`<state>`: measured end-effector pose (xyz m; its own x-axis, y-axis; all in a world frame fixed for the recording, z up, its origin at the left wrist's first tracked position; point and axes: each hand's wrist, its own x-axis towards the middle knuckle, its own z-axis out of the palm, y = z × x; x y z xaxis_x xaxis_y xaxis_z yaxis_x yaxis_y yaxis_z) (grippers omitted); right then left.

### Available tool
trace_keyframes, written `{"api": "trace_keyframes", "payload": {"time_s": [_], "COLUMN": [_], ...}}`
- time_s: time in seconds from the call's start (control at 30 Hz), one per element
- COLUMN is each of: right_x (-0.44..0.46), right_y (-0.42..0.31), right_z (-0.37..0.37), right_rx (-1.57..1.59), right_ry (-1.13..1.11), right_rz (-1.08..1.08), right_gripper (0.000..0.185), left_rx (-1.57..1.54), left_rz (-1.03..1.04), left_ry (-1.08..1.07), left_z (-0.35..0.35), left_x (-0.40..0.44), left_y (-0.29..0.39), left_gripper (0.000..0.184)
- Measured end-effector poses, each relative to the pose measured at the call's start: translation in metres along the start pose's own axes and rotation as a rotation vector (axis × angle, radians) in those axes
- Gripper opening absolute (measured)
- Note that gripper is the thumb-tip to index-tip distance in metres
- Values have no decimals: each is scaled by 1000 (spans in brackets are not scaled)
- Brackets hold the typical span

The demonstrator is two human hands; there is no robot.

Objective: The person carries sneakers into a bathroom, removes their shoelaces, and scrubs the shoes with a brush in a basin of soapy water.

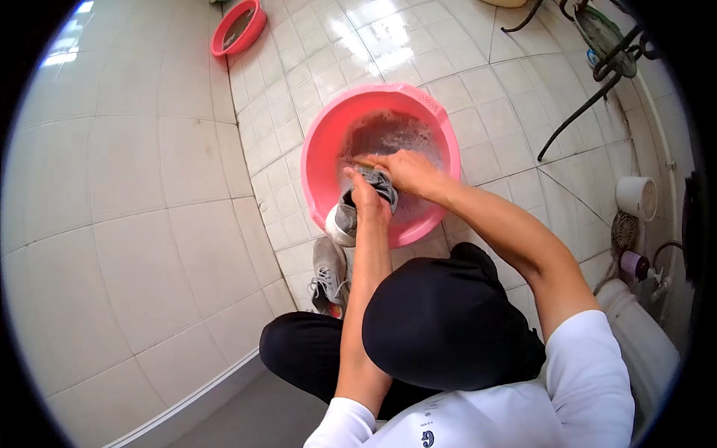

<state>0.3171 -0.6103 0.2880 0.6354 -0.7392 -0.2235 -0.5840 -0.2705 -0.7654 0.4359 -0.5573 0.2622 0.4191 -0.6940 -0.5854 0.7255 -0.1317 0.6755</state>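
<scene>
I have the left hand (367, 196) wrapped around a grey shoe (346, 218), its fingers and thumb at the collar. The shoe is over the near side of the pink basin (315, 142), the white heel end pointing down and to the left across the rim and the opening turned up towards the right hand (407, 170). I see that right hand bent over the far end of the shoe, narrow, its fingers closed on a tan tool (365, 160). Most of the tool is hidden under the fingers, so I cannot tell what kind it is.

Below both hands, the basin holds cloudy water (392, 134) with foam along its edge. The basin stands on the tiled floor (485, 112), just beyond my black-clad knees (448, 321). A second grey shoe (328, 263), with pale laces, lies on the floor just beside the basin, left of my left forearm.

Farther off, near the left wall (119, 164), I have a smaller red basin (258, 26) with something dark inside. Over on the right I see a dark metal stand (575, 119), then a white tub (635, 197) and a purple bottle (635, 265) nearer to me.
</scene>
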Motion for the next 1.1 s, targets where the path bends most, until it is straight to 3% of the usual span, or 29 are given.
{"api": "trace_keyframes", "payload": {"time_s": [0.03,0.13,0.17,0.27,0.3,0.4,0.63,0.73,0.77,0.8,0.83,0.9,1.0,1.1], "right_x": [18,39,38,41,38,30,17,26,33,34,21,8,5,11], "right_y": [15,24,25,18,21,6,11,31,37,48,38,42,32,31], "right_z": [12,15,8,8,5,-10,-17,-4,5,9,-7,-13,-2,0], "right_rx": [-6,120,257,408,462,453,337,476,622,508,391,176,165,246], "right_ry": [86,328,327,118,66,-257,-253,36,223,225,232,165,215,325], "right_rz": [2,82,40,-2,2,-14,-185,-37,1,96,193,273,327,184], "right_gripper": [41,42,53,60,62,45,34,32,31,33,35,43,45,47], "left_rx": [-59,181,186,338,458,502,483,512,509,509,467,96,-257,-220], "left_rz": [-13,30,-8,-6,-4,88,117,127,134,142,103,9,-43,-136], "left_ry": [-36,-121,-105,19,45,1,-117,-97,-83,-72,-76,-129,-172,39], "left_z": [0,-11,-21,-14,-17,-7,-14,-18,-22,-27,-26,-14,7,-4], "left_x": [-5,-8,1,-5,-4,-23,-26,-22,-17,-12,-11,-8,-20,-1], "left_y": [2,1,-2,-11,-20,-23,-23,-27,-28,-28,-26,-18,7,10], "left_gripper": [46,21,26,23,32,35,30,31,30,30,30,35,54,51]}}
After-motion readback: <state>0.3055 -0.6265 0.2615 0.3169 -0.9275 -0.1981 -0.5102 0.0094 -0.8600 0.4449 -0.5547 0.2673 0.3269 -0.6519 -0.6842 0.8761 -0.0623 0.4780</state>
